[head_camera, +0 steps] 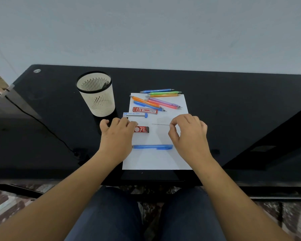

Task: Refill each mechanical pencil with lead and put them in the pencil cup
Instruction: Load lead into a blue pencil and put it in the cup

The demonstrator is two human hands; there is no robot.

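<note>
Early yet: pencil cup (97, 96) far left on table (50, 110), maybe 1 dark item inside, hard to tell. Pencil cluster (156, 101) lies at far end of paper (155, 160); 1 blue pencil (152, 146) lies near, between hands. Right hand (189, 134) pinches thin black lead (161, 124), straight, level. Left hand (117, 134) fingers curl on red lead case (142, 129).

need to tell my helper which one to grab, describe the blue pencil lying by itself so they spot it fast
Find the white sheet of paper on the black desk. On the sheet's near half one blue pencil lies crosswise, alone. The other pencils, blue ones included, are bunched at the far end.
</note>
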